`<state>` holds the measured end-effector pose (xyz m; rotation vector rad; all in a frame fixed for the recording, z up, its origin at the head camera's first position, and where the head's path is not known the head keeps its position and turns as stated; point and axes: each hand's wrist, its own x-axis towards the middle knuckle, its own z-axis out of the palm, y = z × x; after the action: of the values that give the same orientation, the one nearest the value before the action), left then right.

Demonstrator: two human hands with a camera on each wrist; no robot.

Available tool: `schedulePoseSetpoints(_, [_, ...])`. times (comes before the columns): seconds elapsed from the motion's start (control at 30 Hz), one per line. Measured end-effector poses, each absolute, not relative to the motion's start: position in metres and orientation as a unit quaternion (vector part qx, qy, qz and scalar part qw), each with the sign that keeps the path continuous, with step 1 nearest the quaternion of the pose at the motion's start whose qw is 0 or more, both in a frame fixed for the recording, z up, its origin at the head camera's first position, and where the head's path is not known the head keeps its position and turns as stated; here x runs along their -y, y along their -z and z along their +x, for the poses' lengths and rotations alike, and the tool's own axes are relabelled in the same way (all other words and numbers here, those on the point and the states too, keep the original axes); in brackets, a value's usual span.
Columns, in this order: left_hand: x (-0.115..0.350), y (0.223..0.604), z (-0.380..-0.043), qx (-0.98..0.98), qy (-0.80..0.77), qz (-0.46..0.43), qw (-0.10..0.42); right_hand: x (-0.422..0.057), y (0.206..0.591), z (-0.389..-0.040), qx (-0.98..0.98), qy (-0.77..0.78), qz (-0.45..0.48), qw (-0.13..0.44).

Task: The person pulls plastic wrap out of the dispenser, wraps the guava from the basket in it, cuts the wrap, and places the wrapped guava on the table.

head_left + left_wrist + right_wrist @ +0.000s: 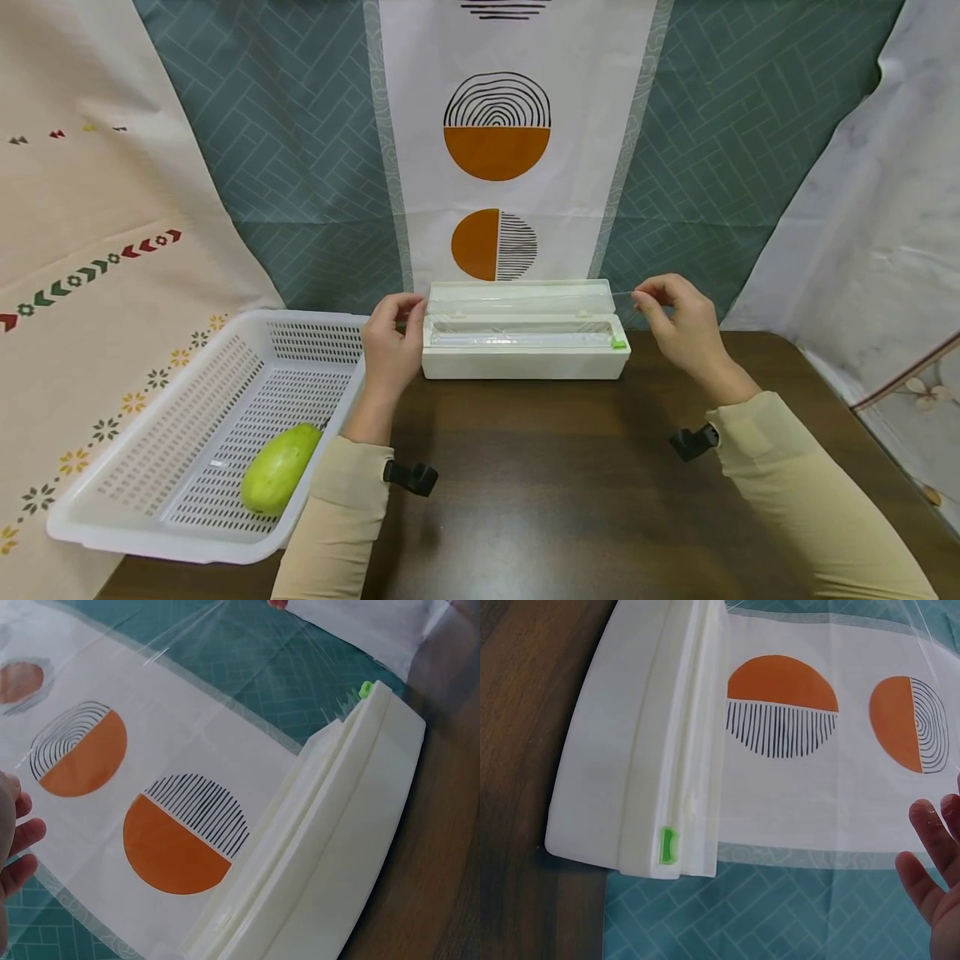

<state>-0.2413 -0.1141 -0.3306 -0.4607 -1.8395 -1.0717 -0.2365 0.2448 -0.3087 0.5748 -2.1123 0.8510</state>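
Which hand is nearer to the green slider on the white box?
Right. The right hand is just right of the green slider, beyond that end of the white box; the left hand is beside the opposite end.

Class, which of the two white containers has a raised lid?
The long box between the left hand and right hand; its lid stands up at the back. The perforated basket holding the green fruit shows no lid.

— Where's the long white plastic dispenser box (525,364)?
— At twelve o'clock, its white lid (521,288) tipped back, a small green slider (618,343) at its three o'clock end.
— And the thin clear plastic film (182,633)?
— It's stretched above, nine to three o'clock.
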Motion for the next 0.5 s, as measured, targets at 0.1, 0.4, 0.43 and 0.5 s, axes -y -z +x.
schedulePoseSetpoints(0.1, [0.1143, 0.3298, -0.2412, 0.746, 0.435, -0.191, 0.466, -0.2444, 0.3069, -0.2359, 0.830, -0.335, 0.224, 0.386])
schedulePoseSetpoints(0.4, [0.1142, 0.3285, -0.2406, 0.737, 0.437, -0.195, 0.477, -0.2439, 0.3039, -0.2333, 0.830, -0.335, 0.221, 0.387])
schedulePoseSetpoints(0.43, [0.1141, 0.3283, -0.2401, 0.737, 0.437, -0.195, 0.477, -0.2438, 0.3038, -0.2329, 0.831, -0.335, 0.220, 0.386])
schedulePoseSetpoints(0.5, [0.1142, 0.3278, -0.2390, 0.739, 0.436, -0.195, 0.475, -0.2435, 0.3032, -0.2318, 0.832, -0.335, 0.217, 0.385])
